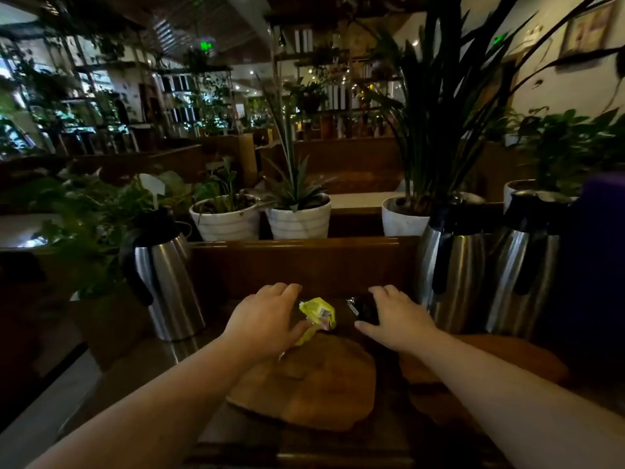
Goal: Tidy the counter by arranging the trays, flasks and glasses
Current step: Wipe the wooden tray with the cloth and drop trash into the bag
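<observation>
On the dark wooden counter lies a round wooden tray [324,387]; a second wooden tray [500,360] shows at the right under my forearm. A steel flask [165,275] with a black handle stands at the left, and two more steel flasks [453,269] [527,269] stand at the right. My left hand [267,319] rests palm down beside a yellow wrapper [318,313], its thumb touching the wrapper. My right hand [395,319] lies with fingers spread on a small dark object [365,309]. No glasses are visible.
A raised wooden ledge [304,262] runs behind the hands. White plant pots [226,218] [299,220] [404,216] stand beyond it. Leafy plants crowd the left side, and a dark purple shape [598,265] fills the right edge. The room is dim.
</observation>
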